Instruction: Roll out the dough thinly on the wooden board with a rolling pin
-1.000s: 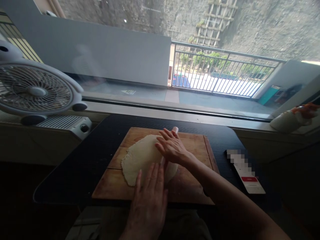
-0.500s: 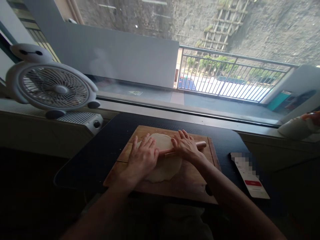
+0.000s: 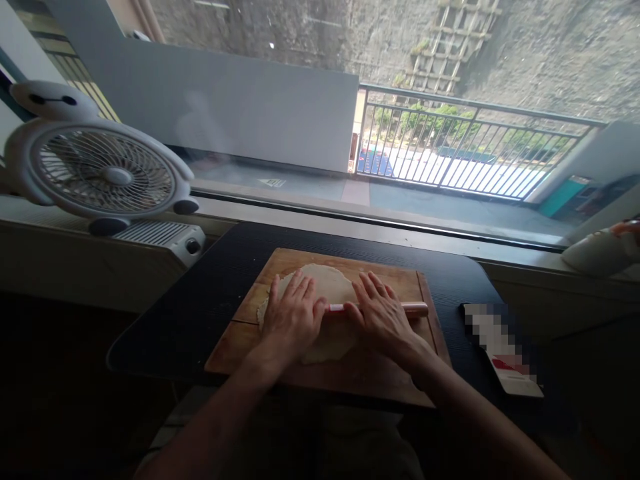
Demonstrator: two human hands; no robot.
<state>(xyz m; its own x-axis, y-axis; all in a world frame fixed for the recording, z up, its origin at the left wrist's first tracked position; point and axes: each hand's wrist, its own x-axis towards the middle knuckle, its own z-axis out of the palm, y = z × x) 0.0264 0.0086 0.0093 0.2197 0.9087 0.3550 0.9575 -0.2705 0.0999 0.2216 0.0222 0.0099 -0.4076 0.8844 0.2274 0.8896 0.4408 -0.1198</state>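
Observation:
A flat round sheet of dough [image 3: 327, 283] lies on a wooden cutting board [image 3: 400, 363]. Across it rests a rolling pin [image 3: 415, 309], whose right end sticks out past my right hand. Both hands press down on the pin from above with fingers stretched forward. My left hand [image 3: 295, 308] is over the left part of the pin and dough, and hides that end. Close beside it, my right hand [image 3: 383, 310] lies flat over the pin right of the middle. A short piece of the pin shows between my thumbs.
The board sits on a dark table [image 3: 185, 313]. A phone [image 3: 505, 353] lies to the right of it. At the left a white fan [image 3: 117, 177] stands on a ledge by the window. A pale rounded object [image 3: 597, 253] is on the right sill.
The rolling pin's right end and my right hand have come nearer to me and a little to the right. My left hand has shifted only slightly. More dough shows beyond the pin.

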